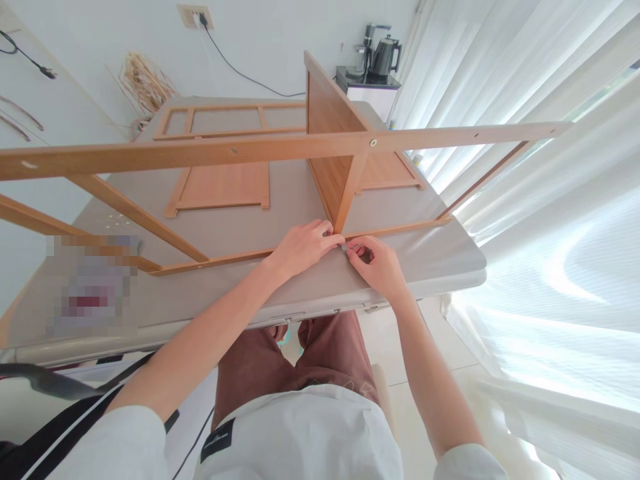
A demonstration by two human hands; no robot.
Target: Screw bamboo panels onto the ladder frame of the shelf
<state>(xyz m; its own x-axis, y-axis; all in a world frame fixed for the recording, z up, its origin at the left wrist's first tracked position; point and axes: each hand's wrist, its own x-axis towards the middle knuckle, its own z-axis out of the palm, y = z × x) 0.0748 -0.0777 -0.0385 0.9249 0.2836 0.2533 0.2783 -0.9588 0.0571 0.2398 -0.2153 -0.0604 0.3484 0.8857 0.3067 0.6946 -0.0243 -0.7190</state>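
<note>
A wooden frame (280, 145) stands on its side on the table, with a wooden panel (333, 100) upright across it. My left hand (305, 248) is closed around the lower rail at the foot of the middle post (350, 190), its fingertips against the joint. Just right of it, my right hand (377, 265) pinches a small thin metal piece (345, 247) close to the left fingertips. The fingers partly hide this piece, and I cannot make out its exact kind. A round metal fastener (373, 143) shows in the upper rail above the post.
On the grey table (240, 233) behind the frame lie a wooden panel (225, 185), a second panel (387, 171) and a slatted wooden frame (225, 120). A blurred packet (90, 287) lies at the left. A kettle (386, 55) stands on a cabinet beyond, beside white curtains (550, 233).
</note>
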